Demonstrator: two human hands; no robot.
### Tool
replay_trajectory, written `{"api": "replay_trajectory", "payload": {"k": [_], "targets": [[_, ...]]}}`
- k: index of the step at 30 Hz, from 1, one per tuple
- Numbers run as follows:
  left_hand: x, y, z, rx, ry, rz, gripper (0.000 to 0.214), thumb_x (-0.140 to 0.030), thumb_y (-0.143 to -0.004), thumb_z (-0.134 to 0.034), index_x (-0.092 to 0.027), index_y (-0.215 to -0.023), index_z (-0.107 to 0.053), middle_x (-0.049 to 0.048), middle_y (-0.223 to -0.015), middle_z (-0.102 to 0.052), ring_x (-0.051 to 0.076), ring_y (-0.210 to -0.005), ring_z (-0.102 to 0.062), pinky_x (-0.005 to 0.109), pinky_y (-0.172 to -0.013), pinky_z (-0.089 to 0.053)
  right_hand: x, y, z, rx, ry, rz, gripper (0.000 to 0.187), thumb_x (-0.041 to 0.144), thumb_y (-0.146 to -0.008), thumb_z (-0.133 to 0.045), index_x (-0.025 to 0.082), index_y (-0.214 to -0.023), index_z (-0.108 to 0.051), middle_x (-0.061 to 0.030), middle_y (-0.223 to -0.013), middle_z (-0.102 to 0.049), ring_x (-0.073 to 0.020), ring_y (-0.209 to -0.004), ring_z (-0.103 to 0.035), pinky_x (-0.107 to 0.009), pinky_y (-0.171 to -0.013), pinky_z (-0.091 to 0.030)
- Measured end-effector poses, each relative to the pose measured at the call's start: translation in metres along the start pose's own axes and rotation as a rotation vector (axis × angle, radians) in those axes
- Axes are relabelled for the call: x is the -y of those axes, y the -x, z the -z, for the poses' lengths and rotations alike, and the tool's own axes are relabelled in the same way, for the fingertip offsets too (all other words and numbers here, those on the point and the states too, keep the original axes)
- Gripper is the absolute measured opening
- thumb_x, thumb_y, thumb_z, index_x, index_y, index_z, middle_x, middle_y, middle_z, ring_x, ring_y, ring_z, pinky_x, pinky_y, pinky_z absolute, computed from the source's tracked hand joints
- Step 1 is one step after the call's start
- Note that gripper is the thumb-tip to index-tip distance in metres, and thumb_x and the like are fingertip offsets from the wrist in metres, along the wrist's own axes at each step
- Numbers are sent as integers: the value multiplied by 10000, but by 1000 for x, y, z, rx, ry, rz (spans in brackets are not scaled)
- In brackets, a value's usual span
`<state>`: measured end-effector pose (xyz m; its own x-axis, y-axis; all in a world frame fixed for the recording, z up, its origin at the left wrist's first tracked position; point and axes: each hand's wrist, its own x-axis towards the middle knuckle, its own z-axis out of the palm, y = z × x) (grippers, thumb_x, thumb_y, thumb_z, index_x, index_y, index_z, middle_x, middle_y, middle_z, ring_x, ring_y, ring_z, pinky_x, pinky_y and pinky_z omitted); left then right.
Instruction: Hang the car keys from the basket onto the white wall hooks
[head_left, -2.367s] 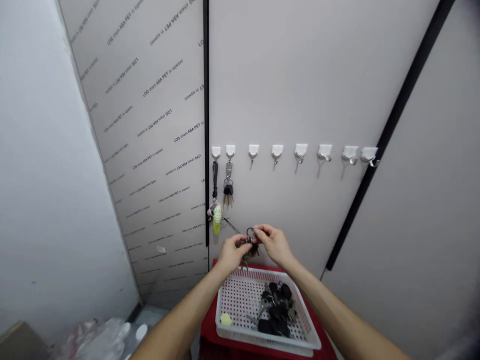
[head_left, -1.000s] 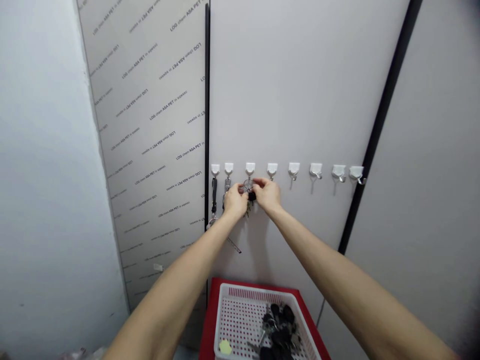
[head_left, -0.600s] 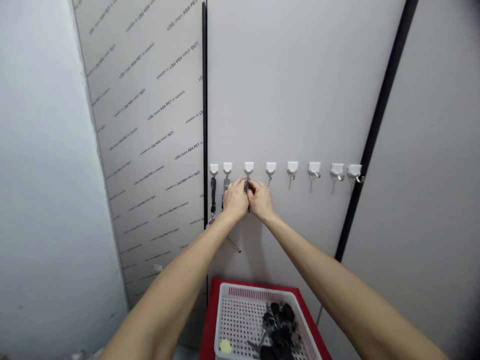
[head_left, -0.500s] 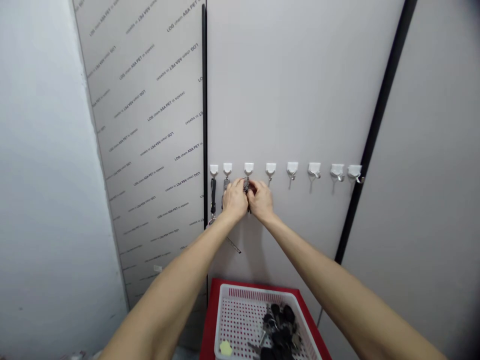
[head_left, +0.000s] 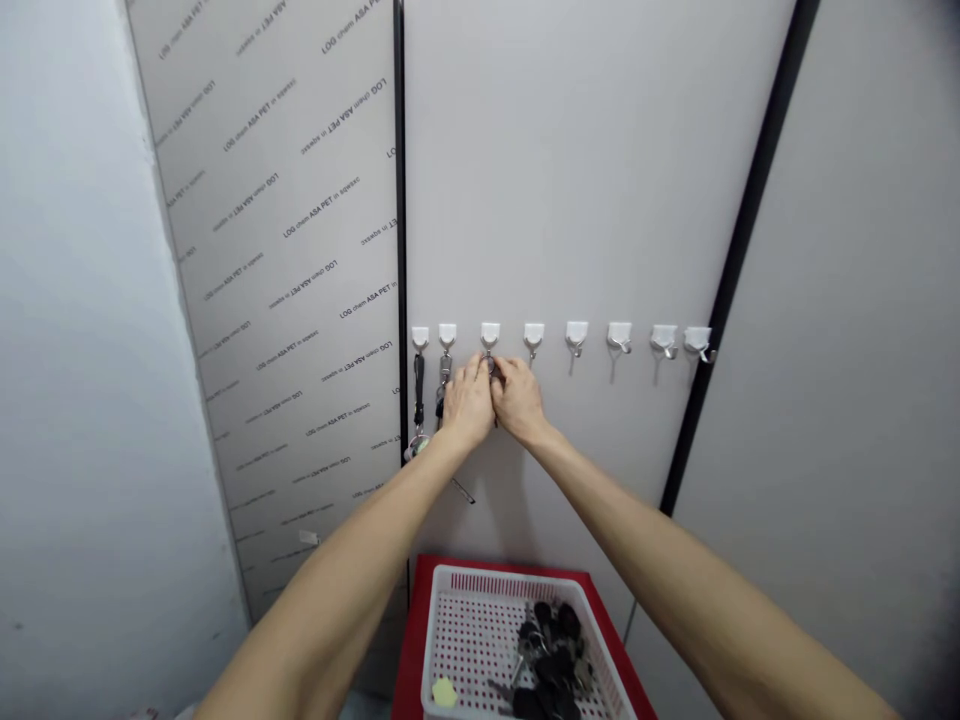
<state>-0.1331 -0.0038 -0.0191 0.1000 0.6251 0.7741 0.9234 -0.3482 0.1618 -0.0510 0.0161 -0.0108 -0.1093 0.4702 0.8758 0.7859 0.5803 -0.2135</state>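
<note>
Both hands meet just below the third white wall hook (head_left: 490,335) from the left. My left hand (head_left: 469,402) and my right hand (head_left: 518,400) have their fingers pinched around a metal key ring (head_left: 491,365), mostly covered by the fingers. Whether the ring is looped over the hook cannot be made out. Left of my hands, a black key strap (head_left: 419,390) with a ring below it hangs from the first hook. From the second hook hangs a bunch of keys (head_left: 445,368) on a metal clip, partly behind my left hand.
Several more white hooks (head_left: 577,333) run to the right along the grey panel. Below my arms, a white perforated basket (head_left: 510,578) sits on a red surface (head_left: 409,640). Inside are a heap of black-headed keys (head_left: 551,655) and a yellow flower-shaped piece (head_left: 444,692).
The view has shifted slightly, so everything appears a little further left. My hands stay together under the third hook, their fingers a bit closer to it.
</note>
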Motion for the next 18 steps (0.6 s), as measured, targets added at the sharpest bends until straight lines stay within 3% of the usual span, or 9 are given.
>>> {"api": "replay_trajectory", "payload": {"k": [3,8,12,15,18], "targets": [[1,2,-1,-37,-14,-61,387,-159,-754,-223,-140,-1136,-284,41,-1223,-278,178,-1050,-283,322,-842,-285,-1,2,-1,22,14,27,311,124,-673,-327,116,-928,-505,-99,-831,-495,-164,-763,-429,-270,-701,-355],[6,0,2,21,-88,-96,364,-148,-753,-227,-118,-1098,-341,71,-1178,-345,194,-1063,-272,341,-865,-249,-1,-2,-6,92,21,34,268,124,-666,-332,121,-838,-538,-84,-760,-496,-161,-732,-422,-283,-695,-347],[16,6,2,-6,-77,-191,374,-133,-733,-262,-85,-1096,-336,102,-1168,-348,201,-1069,-270,346,-873,-242,-2,7,-2,37,-41,46,319,89,-633,-346,112,-907,-507,-84,-824,-484,-159,-775,-420,-292,-736,-334],[24,27,-1,-57,-25,-246,402,-107,-704,-291,-82,-1104,-318,111,-1174,-335,190,-1077,-265,346,-884,-239,-12,36,7,56,-88,43,338,87,-630,-355,112,-938,-489,-80,-848,-478,-146,-774,-432,-275,-737,-341],[27,64,-10,-58,42,-287,418,-98,-689,-306,-87,-1106,-313,109,-1170,-337,177,-1083,-262,340,-892,-244,-31,87,17,203,-87,21,293,110,-645,-365,129,-898,-512,-60,-779,-495,-138,-737,-449,-268,-706,-359]]}}
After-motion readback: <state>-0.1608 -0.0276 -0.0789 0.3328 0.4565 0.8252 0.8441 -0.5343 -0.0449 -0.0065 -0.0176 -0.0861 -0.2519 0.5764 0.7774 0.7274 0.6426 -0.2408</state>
